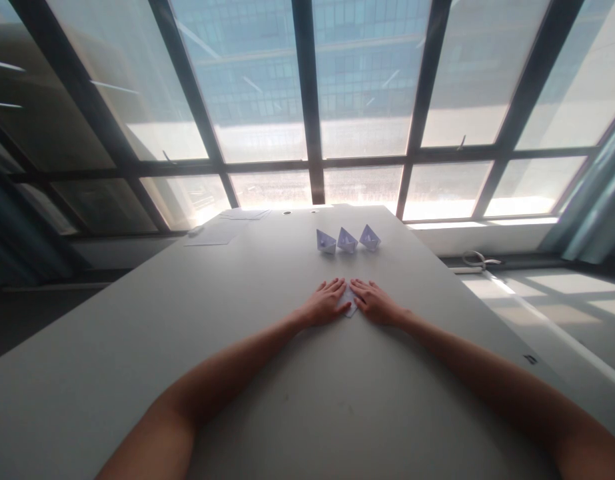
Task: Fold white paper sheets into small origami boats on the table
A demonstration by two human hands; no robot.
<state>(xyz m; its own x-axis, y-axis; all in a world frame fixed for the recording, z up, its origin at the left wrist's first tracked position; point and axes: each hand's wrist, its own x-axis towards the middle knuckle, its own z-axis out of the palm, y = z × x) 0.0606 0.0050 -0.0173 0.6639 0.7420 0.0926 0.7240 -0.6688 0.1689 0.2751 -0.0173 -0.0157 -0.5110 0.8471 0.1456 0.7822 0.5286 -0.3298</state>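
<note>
My left hand (326,303) and my right hand (373,302) lie flat side by side on the grey table (267,373), fingers stretched forward. Both press on a small folded piece of white paper (348,306), of which only a corner shows between them. A short way beyond the fingertips stand three small folded paper boats in a row: one on the left (326,242), one in the middle (346,240), one on the right (370,237).
Flat sheets of paper (212,235) and a further sheet stack (246,214) lie at the table's far left. Large windows with dark frames (310,160) run behind the table. A cable (474,261) lies on the floor at the right.
</note>
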